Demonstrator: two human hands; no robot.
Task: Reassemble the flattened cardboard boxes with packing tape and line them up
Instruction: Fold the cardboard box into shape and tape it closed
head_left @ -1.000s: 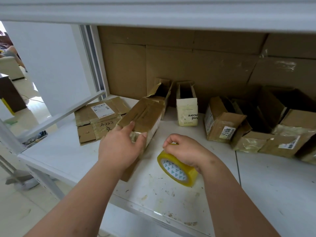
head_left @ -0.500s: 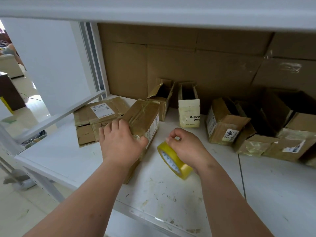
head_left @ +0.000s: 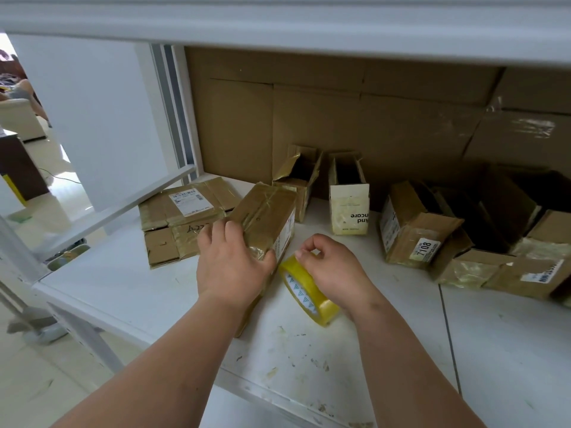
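A long brown cardboard box (head_left: 265, 211) lies on the white shelf (head_left: 129, 288), taped along its top. My left hand (head_left: 231, 264) rests on its near end, fingers spread over the top and thumb at the right edge. Just right of it, my right hand (head_left: 333, 273) pinches the top of a yellow roll of packing tape (head_left: 306, 291) that stands on edge on the shelf. A flattened box (head_left: 182, 217) with a white label lies at the left. Several assembled boxes stand along the back: an open brown one (head_left: 298, 180), a cream one (head_left: 349, 208) and one labelled 7108 (head_left: 414, 230).
Large cardboard sheets (head_left: 340, 125) line the back wall. More open boxes (head_left: 506, 257) crowd the right side. The upper shelf's edge (head_left: 278, 29) hangs overhead. The shelf's front edge (head_left: 278, 393) is near me, with open floor at the left.
My left hand slid along the long box's near end, fingers now over its top. The right hand turned the tape roll more upright and brought it closer to the box.
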